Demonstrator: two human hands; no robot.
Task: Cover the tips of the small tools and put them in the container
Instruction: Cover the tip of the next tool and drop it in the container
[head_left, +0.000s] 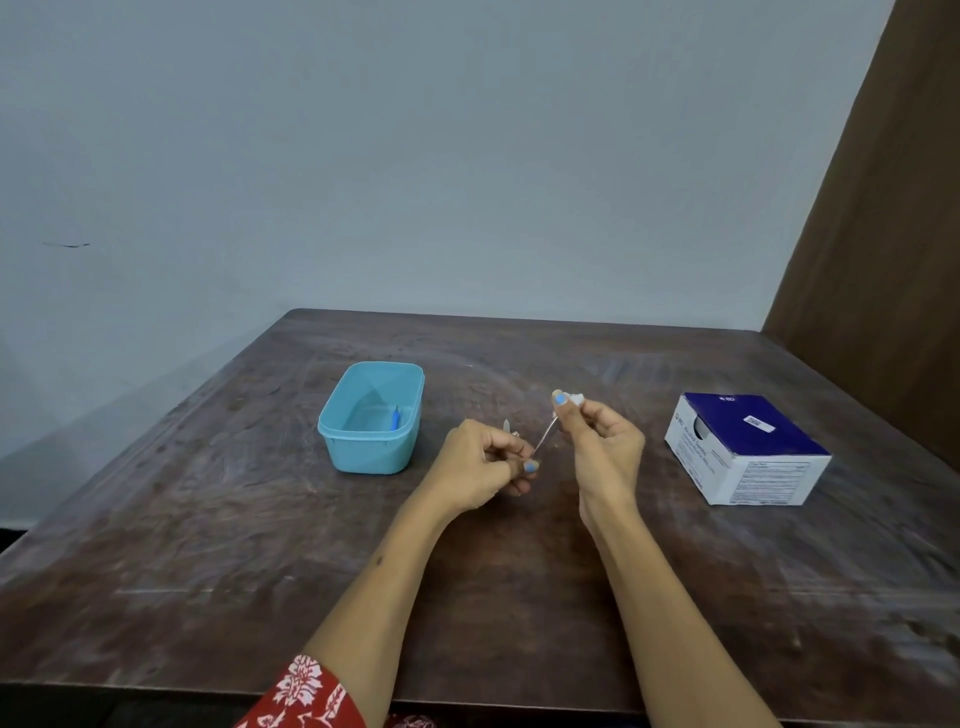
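Observation:
My right hand (597, 439) pinches a small tool by its white hub (575, 399), and a thin clear shaft (545, 436) slants down-left from it. My left hand (485, 462) pinches the lower end of that shaft with thumb and forefinger; I cannot tell whether that part is a separate cap. Both hands hover above the middle of the brown table (208, 519). To the left stands a light-blue plastic container (358, 447) with one small blue-tipped tool (395, 418) lying inside. Just behind my left hand a small clear piece (508, 427) lies on the table.
A blue-and-white cardboard box (748, 447) sits on the table to the right of my hands. A pale wall rises behind the table, and a brown curtain (883, 208) hangs at the far right. The table's front edge lies near my forearms.

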